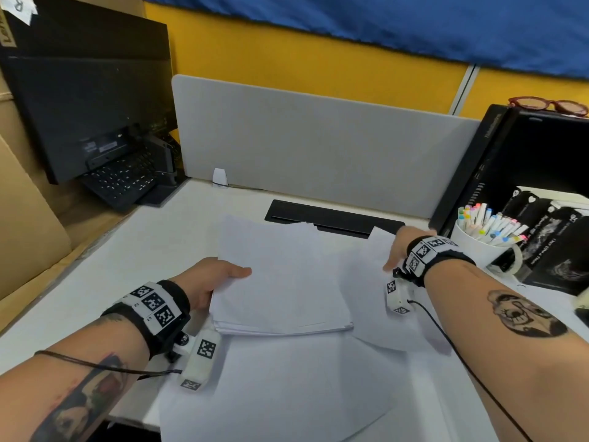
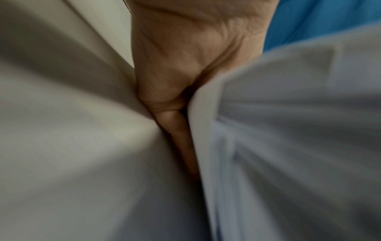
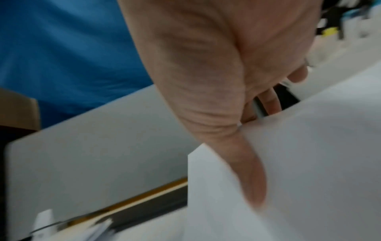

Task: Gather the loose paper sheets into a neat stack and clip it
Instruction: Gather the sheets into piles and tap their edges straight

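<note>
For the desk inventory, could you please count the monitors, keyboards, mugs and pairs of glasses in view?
Monitor: 1
Keyboard: 1
Mug: 1
Glasses: 1
Total: 4

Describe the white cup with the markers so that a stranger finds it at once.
Look at the white desk, on its right side, beside the black computer tower. There stands a white mug, just beyond the right hand. It alone holds many pastel-capped marker pens.

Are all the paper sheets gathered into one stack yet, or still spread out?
Still spread. The left hand holds a partial stack; the right hand pinches a loose sheet, and another sheet lies nearer.
</note>
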`<state>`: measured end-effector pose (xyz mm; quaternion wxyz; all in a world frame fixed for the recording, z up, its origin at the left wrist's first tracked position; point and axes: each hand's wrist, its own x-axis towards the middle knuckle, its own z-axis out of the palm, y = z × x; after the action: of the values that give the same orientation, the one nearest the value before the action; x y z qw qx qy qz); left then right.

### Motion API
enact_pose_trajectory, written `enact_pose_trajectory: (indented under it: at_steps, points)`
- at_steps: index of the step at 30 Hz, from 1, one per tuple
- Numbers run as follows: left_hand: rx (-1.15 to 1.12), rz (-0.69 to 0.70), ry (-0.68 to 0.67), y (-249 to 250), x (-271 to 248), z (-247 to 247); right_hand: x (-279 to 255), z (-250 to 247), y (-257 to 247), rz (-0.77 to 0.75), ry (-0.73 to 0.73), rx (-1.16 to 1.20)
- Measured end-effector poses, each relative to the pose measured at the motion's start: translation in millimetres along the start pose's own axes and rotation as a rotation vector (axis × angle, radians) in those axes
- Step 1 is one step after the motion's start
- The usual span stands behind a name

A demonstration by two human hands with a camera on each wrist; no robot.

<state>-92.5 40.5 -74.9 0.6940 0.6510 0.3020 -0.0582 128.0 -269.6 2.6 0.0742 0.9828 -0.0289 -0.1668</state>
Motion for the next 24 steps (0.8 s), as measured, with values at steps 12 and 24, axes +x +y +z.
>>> enact_pose_trajectory:
  at_steps: [12,24]
  points:
    - [-0.266,-0.003,0.011,9.4,-9.7,5.8,-124.9,-92.4,-64.2,-0.487,1.285,0.383]
    - [-0.197,0.024,-0.078,16.8,-29.1,12.7,-168.0,38.6,-103.3,-1.131,-0.185,0.0]
